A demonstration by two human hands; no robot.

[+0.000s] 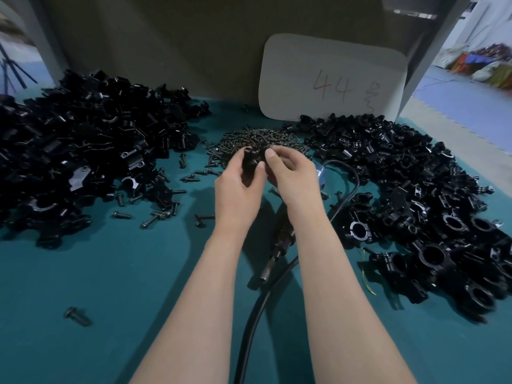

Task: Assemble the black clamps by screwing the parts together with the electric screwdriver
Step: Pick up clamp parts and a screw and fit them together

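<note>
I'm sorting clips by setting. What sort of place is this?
Likely a factory assembly bench: heaps of black clamp parts either side, a screw pile in the middle, and a corded electric screwdriver.

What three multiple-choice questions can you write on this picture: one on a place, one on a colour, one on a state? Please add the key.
1. Where is the electric screwdriver?
A. in a hand
B. on the table, between the forearms
C. on a pile of parts

2. What colour is the table's surface?
A. red
B. teal
C. white

3. What do the left hand and right hand do?
A. both hold one black clamp part
B. both lie flat
C. one holds a tool

Key:
1 B, it lies untouched by its cable.
2 B, the bare surface is teal.
3 A, fingers of both hands pinch the part.
</note>
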